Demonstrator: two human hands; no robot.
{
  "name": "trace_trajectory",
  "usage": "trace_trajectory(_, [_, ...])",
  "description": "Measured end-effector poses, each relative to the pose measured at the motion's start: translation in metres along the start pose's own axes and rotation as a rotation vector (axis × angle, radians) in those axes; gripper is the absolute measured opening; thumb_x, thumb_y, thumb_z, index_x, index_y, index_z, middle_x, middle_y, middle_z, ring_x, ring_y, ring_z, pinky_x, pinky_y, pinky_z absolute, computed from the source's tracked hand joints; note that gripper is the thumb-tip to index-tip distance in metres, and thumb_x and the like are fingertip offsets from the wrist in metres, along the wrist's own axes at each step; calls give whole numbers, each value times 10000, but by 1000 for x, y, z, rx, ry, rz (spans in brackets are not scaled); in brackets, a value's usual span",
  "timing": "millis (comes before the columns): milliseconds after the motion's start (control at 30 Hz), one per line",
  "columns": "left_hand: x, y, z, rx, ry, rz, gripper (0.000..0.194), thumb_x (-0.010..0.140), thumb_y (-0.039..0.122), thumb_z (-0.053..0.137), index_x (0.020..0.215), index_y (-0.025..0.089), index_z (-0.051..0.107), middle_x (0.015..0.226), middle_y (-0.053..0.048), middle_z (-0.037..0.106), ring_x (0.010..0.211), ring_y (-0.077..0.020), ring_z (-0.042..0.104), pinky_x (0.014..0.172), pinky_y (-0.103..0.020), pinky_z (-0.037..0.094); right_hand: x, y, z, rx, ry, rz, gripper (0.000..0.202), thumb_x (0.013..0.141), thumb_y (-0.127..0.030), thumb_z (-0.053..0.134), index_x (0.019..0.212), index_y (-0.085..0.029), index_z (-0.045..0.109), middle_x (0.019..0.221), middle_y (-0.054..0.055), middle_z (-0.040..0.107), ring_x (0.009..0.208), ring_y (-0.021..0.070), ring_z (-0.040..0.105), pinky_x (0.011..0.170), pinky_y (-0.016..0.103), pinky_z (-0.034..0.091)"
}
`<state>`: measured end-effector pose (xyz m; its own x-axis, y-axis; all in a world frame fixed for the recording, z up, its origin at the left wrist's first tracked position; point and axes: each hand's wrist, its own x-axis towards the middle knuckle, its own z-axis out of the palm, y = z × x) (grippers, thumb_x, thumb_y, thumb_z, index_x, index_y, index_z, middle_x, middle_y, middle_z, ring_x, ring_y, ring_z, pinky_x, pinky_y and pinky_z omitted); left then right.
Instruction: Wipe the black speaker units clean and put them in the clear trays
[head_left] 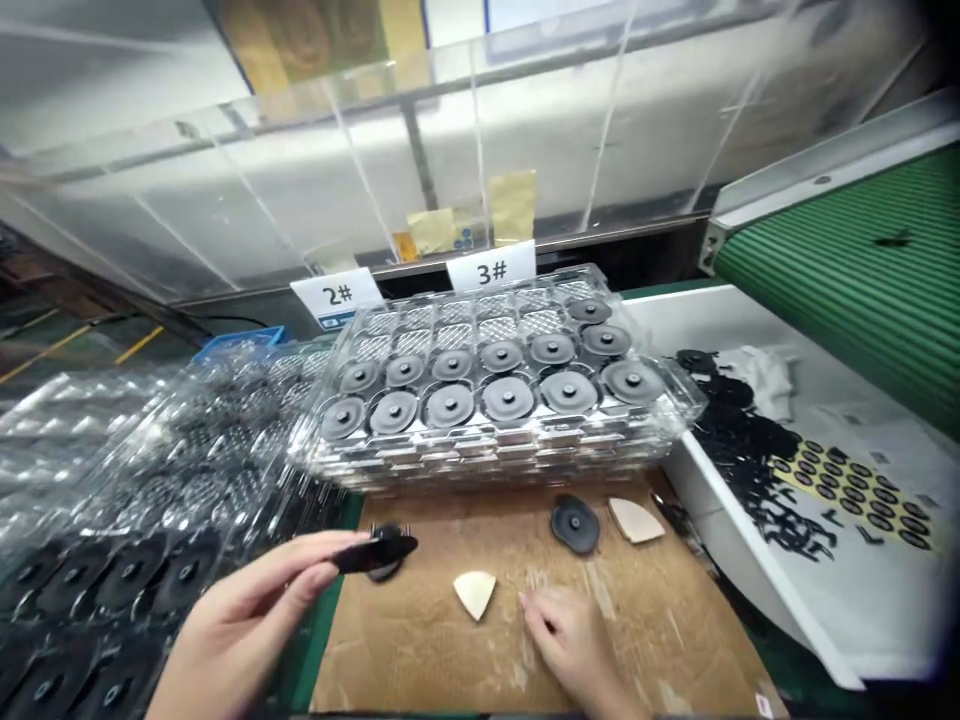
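My left hand (pixel 251 610) pinches a black plastic piece (pixel 375 551) between thumb and fingers, over the left edge of the brown cardboard sheet (pixel 420 660). The piece is seen nearly edge-on, with small prongs on top and a rounded dark part below it. My right hand (pixel 571 640) rests low over the cardboard with its fingers curled; whether something is in them is hidden. Between the hands lies a cream wedge-shaped pad (pixel 475 594). Beyond my right hand are a dark rounded disc (pixel 575 524) with a centre stud and a second cream wedge (pixel 635 521).
A stack of clear trays (pixel 495 440) holding grey discs stands behind the cardboard. More clear trays (pixel 202 470) with black parts fill the left. At right, a white bin (pixel 780 600) holds loose black parts and a yellow sticker sheet (pixel 855 490). A green ribbed belt (pixel 862 250) rises behind.
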<state>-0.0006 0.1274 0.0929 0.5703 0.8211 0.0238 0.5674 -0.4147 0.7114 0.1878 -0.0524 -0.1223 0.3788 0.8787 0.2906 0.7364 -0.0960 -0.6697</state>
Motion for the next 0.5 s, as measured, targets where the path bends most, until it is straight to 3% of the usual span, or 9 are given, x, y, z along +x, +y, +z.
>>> trace_trajectory(133, [83, 64, 16, 155, -92, 355, 181, 753, 388, 580, 844, 297, 707, 955, 20, 732, 887, -186, 664, 859, -282, 498, -4, 5, 7, -4, 42, -75, 410, 920, -258, 415, 528, -156, 478, 491, -38, 500, 464, 81, 480, 463, 201, 328])
trace_trajectory(200, [128, 97, 38, 220, -127, 479, 207, 779, 396, 553, 768, 254, 703, 1000, -7, 718, 914, -189, 652, 864, -295, 490, -4, 9, 11, 4, 65, -116, 383, 921, -284, 444, 566, -145, 485, 506, -58, 484, 457, 67, 469, 459, 191, 374])
trace_trajectory(300, [196, 135, 79, 238, -72, 550, 264, 796, 416, 529, 847, 215, 692, 1101, -36, 674, 1033, -190, 593, 955, -309, 416, -6, 16, 20, 19, 97, -167, 293, 911, -304, 482, 681, -132, 539, 575, -56, 515, 478, 56, 488, 476, 189, 430])
trace_trajectory(400, [257, 152, 121, 299, -49, 556, 251, 822, 368, 519, 883, 170, 661, 1174, -73, 615, 1131, -218, 515, 998, -406, 361, -6, 20, 29, 30, 136, -204, 210, 914, -303, 480, 841, -131, 577, 712, -20, 579, 547, 65, 534, 513, 203, 471])
trace_trajectory(433, [274, 153, 133, 325, -71, 544, 242, 832, 343, 518, 933, 154, 631, 1163, -82, 606, 1110, -225, 524, 960, -468, 383, -5, 21, 31, 31, 149, -215, 198, 914, -303, 479, 887, -134, 579, 764, -6, 593, 578, 71, 550, 532, 211, 483])
trace_trajectory(500, [301, 153, 152, 374, -126, 509, 261, 836, 327, 519, 1016, 153, 590, 1136, -80, 598, 1037, -228, 558, 887, -477, 439, -1, 22, 33, 31, 173, -237, 194, 914, -305, 480, 942, -138, 576, 836, 13, 605, 625, 82, 570, 559, 224, 499])
